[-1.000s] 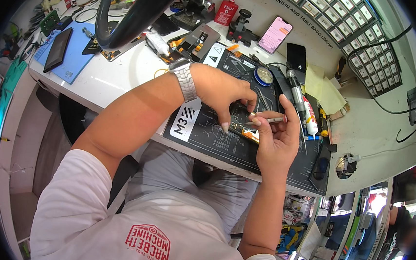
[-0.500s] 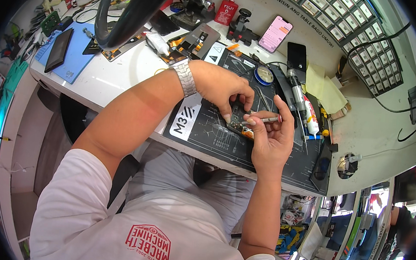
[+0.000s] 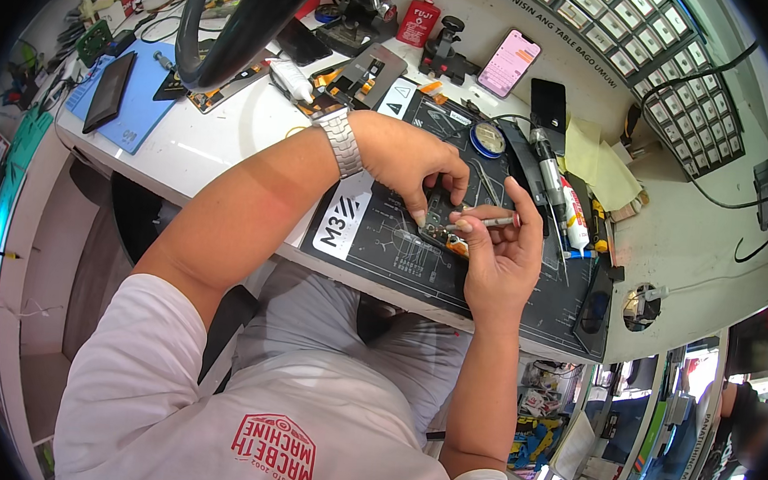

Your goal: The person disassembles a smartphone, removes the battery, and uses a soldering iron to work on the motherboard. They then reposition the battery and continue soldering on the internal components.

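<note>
An opened phone (image 3: 436, 226) with its dark inner parts and an orange-gold piece at one end lies on the black work mat (image 3: 368, 270). My left hand (image 3: 408, 162), a metal watch on its wrist, reaches over from the left, thumb and fingers gripping the phone's edges. Between the fingertips of my right hand (image 3: 504, 267) is a slim screwdriver (image 3: 499, 221) with a reddish end cap. It lies nearly level, its tip pointing left into the phone; the exact contact spot is too small to make out. Metal tweezers (image 3: 485, 183) rest just beyond the phone.
Beyond my hands sit a round tin (image 3: 487, 140), a lit phone (image 3: 509, 63), a red bottle (image 3: 417, 20) and a dark phone (image 3: 548, 104). A white-and-red tube (image 3: 574, 217) lies at the right. A thick black arm (image 3: 228, 47) hangs over the left side; a blue mat (image 3: 123, 111) lies below it.
</note>
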Tool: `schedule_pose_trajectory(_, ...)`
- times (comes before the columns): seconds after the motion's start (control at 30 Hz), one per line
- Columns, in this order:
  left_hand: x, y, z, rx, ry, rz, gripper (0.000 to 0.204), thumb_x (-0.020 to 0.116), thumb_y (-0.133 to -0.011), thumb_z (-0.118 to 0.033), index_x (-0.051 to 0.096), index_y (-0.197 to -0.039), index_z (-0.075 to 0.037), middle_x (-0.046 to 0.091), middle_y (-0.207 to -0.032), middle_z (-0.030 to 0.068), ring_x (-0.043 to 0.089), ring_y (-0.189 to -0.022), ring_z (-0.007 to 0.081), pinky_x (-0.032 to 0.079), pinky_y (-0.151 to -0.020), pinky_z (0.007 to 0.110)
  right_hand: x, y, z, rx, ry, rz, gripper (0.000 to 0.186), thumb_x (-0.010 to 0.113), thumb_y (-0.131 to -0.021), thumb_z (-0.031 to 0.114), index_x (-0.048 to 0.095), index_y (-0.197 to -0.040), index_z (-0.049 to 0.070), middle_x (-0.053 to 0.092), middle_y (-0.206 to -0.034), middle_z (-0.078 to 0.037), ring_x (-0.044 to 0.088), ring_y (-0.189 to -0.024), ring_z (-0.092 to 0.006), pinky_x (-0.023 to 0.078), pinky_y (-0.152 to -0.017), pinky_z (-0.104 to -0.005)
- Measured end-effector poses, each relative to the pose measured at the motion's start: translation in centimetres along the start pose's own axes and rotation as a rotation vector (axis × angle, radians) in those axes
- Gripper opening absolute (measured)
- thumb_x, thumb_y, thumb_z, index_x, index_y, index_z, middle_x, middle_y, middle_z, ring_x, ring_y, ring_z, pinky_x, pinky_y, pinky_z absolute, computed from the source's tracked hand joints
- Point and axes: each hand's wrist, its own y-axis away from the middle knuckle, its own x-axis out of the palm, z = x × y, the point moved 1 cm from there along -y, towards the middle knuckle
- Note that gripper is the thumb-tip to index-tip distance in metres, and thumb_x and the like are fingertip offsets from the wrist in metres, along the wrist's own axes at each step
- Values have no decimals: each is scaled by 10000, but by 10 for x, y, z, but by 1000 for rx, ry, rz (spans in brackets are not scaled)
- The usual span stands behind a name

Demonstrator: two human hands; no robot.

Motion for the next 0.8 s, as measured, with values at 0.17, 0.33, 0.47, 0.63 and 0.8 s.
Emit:
schedule_pose_trajectory(0.17, -1, 0, -1, -3, 0, 6, 591, 981, -873, -196, 748, -1407, -101, 716, -1361, 135, 726, -1222, 322, 612, -1014, 456, -2, 2, 0, 21, -51, -20, 669, 763, -1064, -104, 503, -1669, 12, 783, -1114, -131, 793, -1065, -181, 644, -988, -328)
schedule_pose_trajectory(0.33, -1, 0, 0, 4, 1, 2, 594, 985, -869, -193, 751, -1407, -102, 715, -1364, 134, 722, -1221, 317, 611, -1015, 452, -3, 2, 3, 31, -43, -22, 683, 768, -1061, -102, 490, -1674, 14, 792, -1114, -139, 796, -1066, -185, 641, -992, -326)
schedule_pose_trajectory(0.47, -1, 0, 0, 12, 6, 7, 599, 994, -862, -215, 754, -1401, -112, 706, -1377, 130, 715, -1215, 316, 608, -1016, 456, -4, 2, 1, 21, -35, -45, 678, 771, -1059, -100, 491, -1667, 8, 797, -1111, -143, 797, -1066, -186, 638, -999, -329)
schedule_pose_trajectory(0.63, 4, -1, -2, 147, 17, 0, 448, 1016, -848, -282, 832, -1235, -152, 656, -1267, 87, 670, -1188, 289, 579, -1014, 423, -11, 2, 1, 18, -24, -86, 671, 775, -1052, -102, 499, -1654, 6, 796, -1114, -142, 793, -1060, -182, 635, -1004, -329)
schedule_pose_trajectory(0.8, 9, -4, -12, 192, -12, 17, 252, 1017, -823, -292, 869, -958, -140, 614, -1122, 57, 641, -1097, 262, 535, -935, 384, -17, 6, 2, 45, -49, -146, 675, 780, -1043, -107, 504, -1649, 1, 789, -1124, -138, 773, -1055, -168, 630, -1000, -326)
